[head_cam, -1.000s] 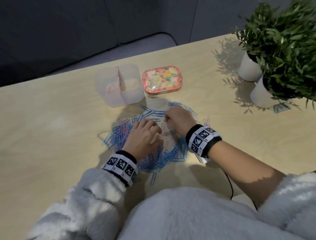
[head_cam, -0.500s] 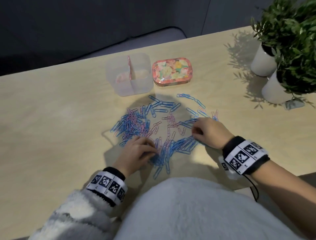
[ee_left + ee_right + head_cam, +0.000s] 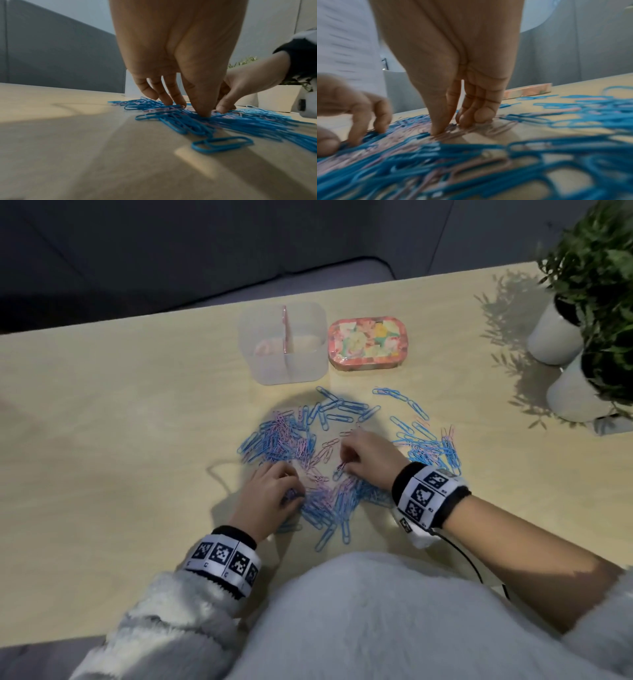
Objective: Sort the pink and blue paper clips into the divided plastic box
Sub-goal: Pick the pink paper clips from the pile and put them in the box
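Note:
Blue paper clips (image 3: 342, 508) and pink paper clips (image 3: 317, 460) lie spread in a loose ring on the wooden table (image 3: 120, 440). The clear divided plastic box (image 3: 270, 368) stands behind them; its pink divider (image 3: 285, 330) is upright. My left hand (image 3: 274, 494) is at the pile's near left, its fingertips (image 3: 204, 113) pressing down on blue clips. In the pile's middle my right hand (image 3: 359, 455) has its thumb and fingertips (image 3: 436, 129) set down among pink clips. The right wrist view is blurred, and no clip shows lifted in either hand.
A floral tin (image 3: 368, 344) sits right of the box. Two white pots with green plants (image 3: 555, 337) (image 3: 575, 392) stand at the far right. A cable (image 3: 462, 556) trails from my right wristband. Bare table lies left of the clips.
My right hand swept out to the pile's right side, spreading clips, and has come back to the middle. My left hand drew back to the near left edge of the pile.

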`<state>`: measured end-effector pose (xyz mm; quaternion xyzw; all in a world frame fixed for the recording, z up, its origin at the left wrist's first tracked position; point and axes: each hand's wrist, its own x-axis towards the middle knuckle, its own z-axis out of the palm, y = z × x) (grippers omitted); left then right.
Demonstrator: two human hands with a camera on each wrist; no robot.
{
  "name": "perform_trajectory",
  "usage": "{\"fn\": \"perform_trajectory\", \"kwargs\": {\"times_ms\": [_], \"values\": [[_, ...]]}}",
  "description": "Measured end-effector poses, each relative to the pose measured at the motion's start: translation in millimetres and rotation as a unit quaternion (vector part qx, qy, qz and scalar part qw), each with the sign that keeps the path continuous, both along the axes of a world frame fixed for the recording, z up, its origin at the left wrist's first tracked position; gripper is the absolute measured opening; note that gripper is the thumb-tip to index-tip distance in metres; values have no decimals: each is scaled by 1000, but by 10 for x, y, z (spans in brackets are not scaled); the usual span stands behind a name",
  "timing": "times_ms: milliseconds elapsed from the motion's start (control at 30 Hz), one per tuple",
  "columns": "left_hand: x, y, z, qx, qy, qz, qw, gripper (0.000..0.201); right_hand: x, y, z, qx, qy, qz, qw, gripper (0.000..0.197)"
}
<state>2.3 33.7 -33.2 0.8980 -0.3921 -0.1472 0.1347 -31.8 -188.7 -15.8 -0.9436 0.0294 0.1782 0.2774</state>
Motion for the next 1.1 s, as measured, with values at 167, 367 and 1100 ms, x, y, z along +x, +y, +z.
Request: {"fn": "perform_trajectory", "kwargs": {"times_ms": [167, 367, 1100], "values": [[20, -117, 28, -19, -16, 3, 1000, 32, -18, -30, 34, -38, -27, 29, 998, 16], [162, -407, 136, 31, -30, -57, 997, 18, -52, -41, -4, -42, -18, 31, 998, 7], [492, -325, 20, -26, -47, 104, 993, 21, -240, -348, -5, 144, -31, -152, 977, 12]]}}
